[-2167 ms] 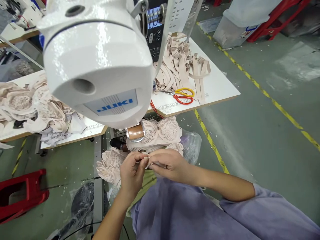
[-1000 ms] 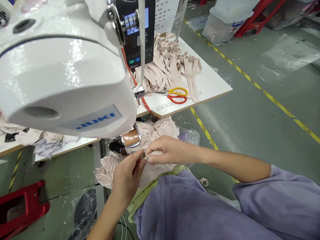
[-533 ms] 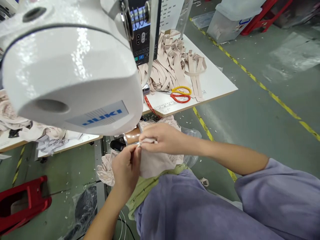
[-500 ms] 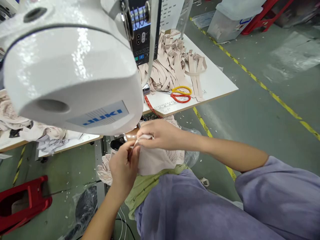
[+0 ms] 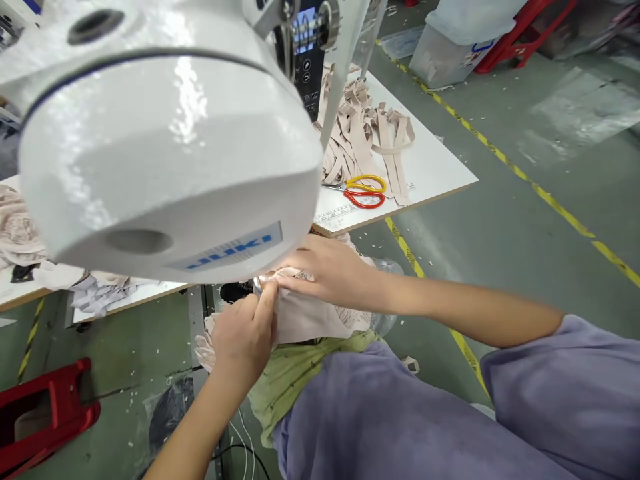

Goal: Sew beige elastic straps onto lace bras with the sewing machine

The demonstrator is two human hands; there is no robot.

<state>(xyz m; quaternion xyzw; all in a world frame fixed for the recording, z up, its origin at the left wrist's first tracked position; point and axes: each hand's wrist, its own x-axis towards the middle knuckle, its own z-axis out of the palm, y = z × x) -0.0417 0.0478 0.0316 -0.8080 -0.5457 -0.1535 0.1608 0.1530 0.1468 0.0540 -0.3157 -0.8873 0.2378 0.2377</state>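
Note:
Just below the white head of a JUKI sewing machine [image 5: 170,160], both of my hands are on a pale beige fabric piece [image 5: 305,321]. My left hand [image 5: 245,330] pinches its left edge, index finger stretched toward the machine. From the right, my right hand [image 5: 333,270] grips the upper edge, fingers bent over the cloth and their tips partly under the machine head. The rest of the fabric hangs toward my lap, over a green cloth [image 5: 290,377]. The needle area is hidden by the machine head.
Scissors with yellow and red handles [image 5: 365,192] lie on the white table [image 5: 440,167] beside a heap of beige strips [image 5: 355,133]. More fabric [image 5: 17,227] lies at left. A red stool [image 5: 50,407] and a plastic bin [image 5: 450,50] stand on the floor.
The machine head appears larger and farther right in view, covering more of the control panel. My left hand has turned, its index finger now pointing up at the cloth; my right hand lies flatter over it.

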